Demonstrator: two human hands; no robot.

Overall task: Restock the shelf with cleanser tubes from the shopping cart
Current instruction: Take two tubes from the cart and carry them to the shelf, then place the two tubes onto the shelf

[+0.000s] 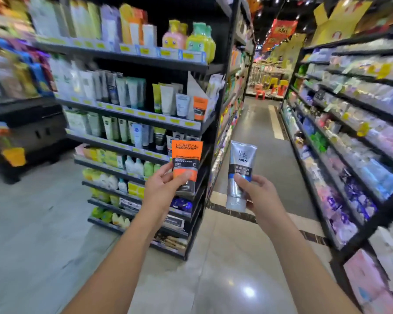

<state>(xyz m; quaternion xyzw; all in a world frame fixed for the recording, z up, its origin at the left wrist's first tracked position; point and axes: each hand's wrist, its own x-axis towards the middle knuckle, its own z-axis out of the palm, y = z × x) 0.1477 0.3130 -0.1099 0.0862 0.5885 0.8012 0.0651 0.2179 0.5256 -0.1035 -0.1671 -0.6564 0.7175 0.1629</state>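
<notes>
The left hand [166, 184] grips an orange cleanser tube [186, 165] by its lower half, thumb across the front and fingers behind; the tube stands nearly upright, cap end down and crimped end up, its long axis close to vertical. The right hand [256, 191] grips a silver cleanser tube [240, 175] the same way, cap down, leaning slightly to the right.

Taking the black shelf unit [204, 125] as the landmark: the orange tube is held in front of the unit's right end, overlapping the lower rows of facial cleansers in this view. The silver tube is held off the unit's right corner, over the aisle floor [254, 132]. Both hands are short of the shelves, and no tube touches one.

The relation that matters is this: up and slightly right of the orange tube, on the unit's third row from the top, stands an orange tube on the shelf [200, 108] of matching colour, upright at the right end. In my judgement the left hand is the nearer one and should lift its tube up and forward, keeping it upright. The cart is not in view
</notes>
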